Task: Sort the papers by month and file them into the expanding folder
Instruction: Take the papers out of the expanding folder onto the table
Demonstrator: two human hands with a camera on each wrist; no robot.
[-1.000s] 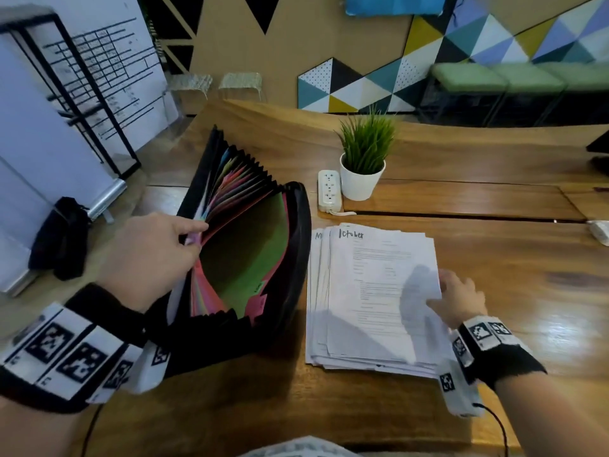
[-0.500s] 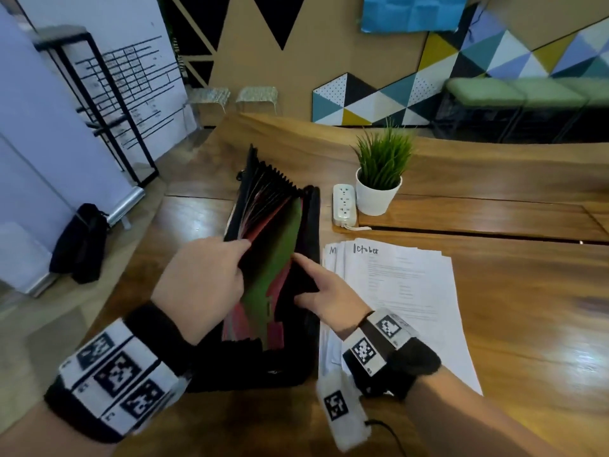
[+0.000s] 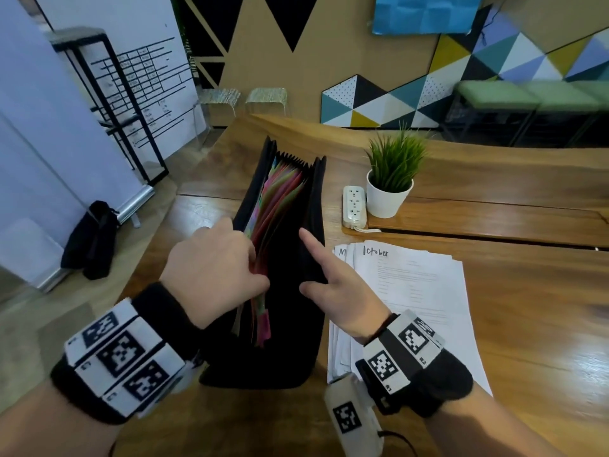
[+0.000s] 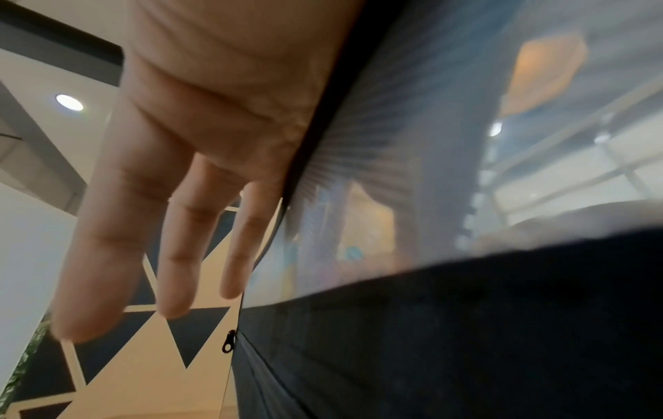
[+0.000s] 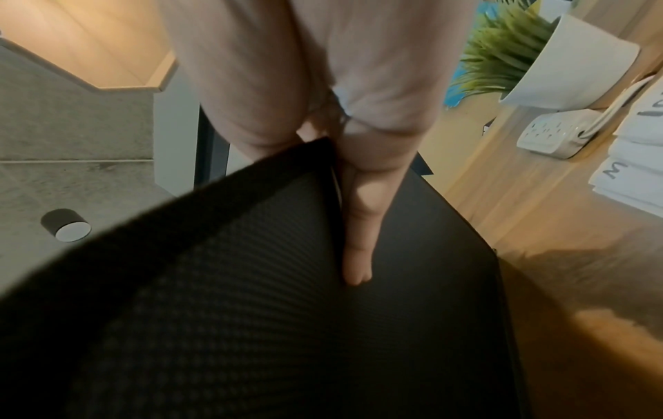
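The black expanding folder (image 3: 280, 351) stands upright on the table with its top open and coloured dividers (image 3: 280, 199) showing. My left hand (image 3: 250, 255) pinches its left wall and front dividers, thumb inside and fingers (image 4: 172, 226) straight along the outside. At the folder's right wall (image 5: 251, 311), my right hand (image 3: 306, 262) grips with its thumb inside and a finger (image 5: 358, 226) stretched along the outer face. To the right of the folder lies the white paper stack (image 3: 412, 291); its top sheet is headed "October".
A potted plant (image 3: 390, 179) and a white power strip (image 3: 354, 207) stand behind the papers. The wooden table (image 3: 527, 324) stretches to the right. Its left edge is near the folder; below it a black bag (image 3: 92, 239) sits on the floor.
My right hand left the paper stack and took the folder's right wall. The folder, gaping wide before, now stands narrower and upright. My left hand stayed in the dividers.
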